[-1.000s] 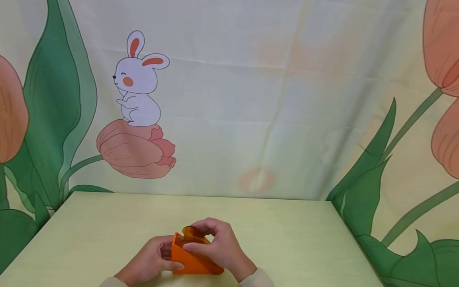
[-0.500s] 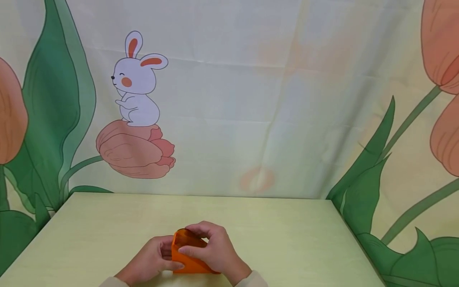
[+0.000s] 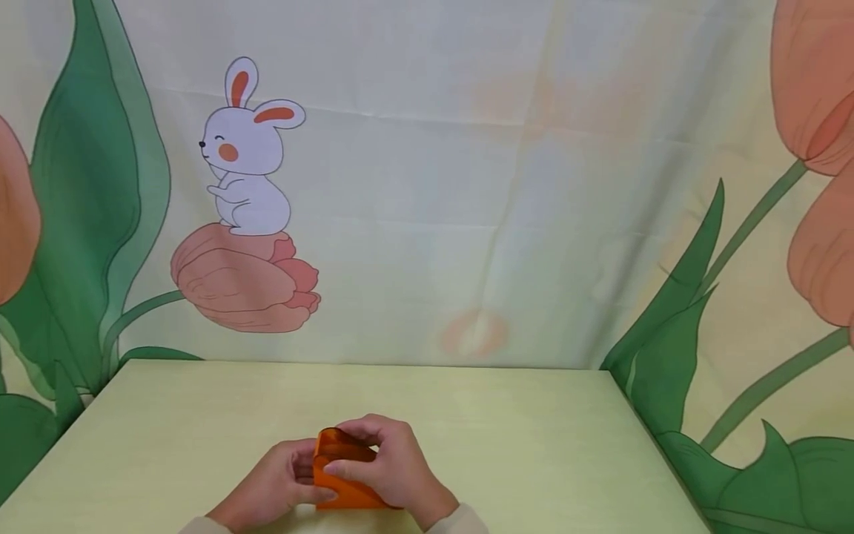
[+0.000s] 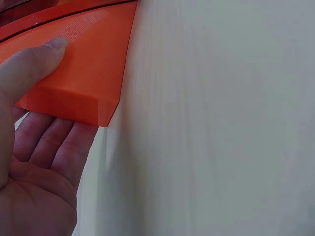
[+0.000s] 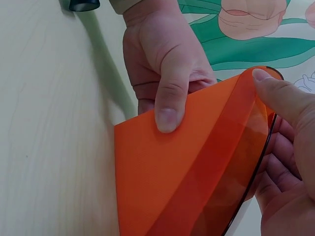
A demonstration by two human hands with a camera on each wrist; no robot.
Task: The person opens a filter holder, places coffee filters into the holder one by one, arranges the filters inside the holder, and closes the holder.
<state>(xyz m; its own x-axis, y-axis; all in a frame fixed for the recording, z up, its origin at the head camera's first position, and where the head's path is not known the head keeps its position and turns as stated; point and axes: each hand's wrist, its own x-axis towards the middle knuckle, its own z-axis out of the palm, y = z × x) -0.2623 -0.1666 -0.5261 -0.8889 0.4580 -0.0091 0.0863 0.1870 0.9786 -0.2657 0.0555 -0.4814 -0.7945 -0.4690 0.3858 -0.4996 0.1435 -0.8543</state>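
Note:
An orange wedge-shaped box (image 3: 340,493) stands on the table in front of me. Over its sloping top lies a curved, see-through amber piece (image 5: 235,164) like a lid, dark along its edge. My left hand (image 3: 270,482) grips the box's left end, thumb on the near face and fingers round the back. In the left wrist view, the thumb of that hand presses the orange wall (image 4: 93,64). My right hand (image 3: 400,467) holds the amber piece between thumb and fingers, the thumb near its rounded end. The far lower end of the box is hidden by my right hand.
The pale yellow table (image 3: 534,445) stretches out round both hands. Behind it hangs a cloth printed with a rabbit (image 3: 250,170) and tulips. A small dark round object (image 5: 83,5) shows at the top of the right wrist view.
The amber piece, which stuck up above the box, has come down and left onto its top, with my right hand moving along. My left hand has kept its grip on the box.

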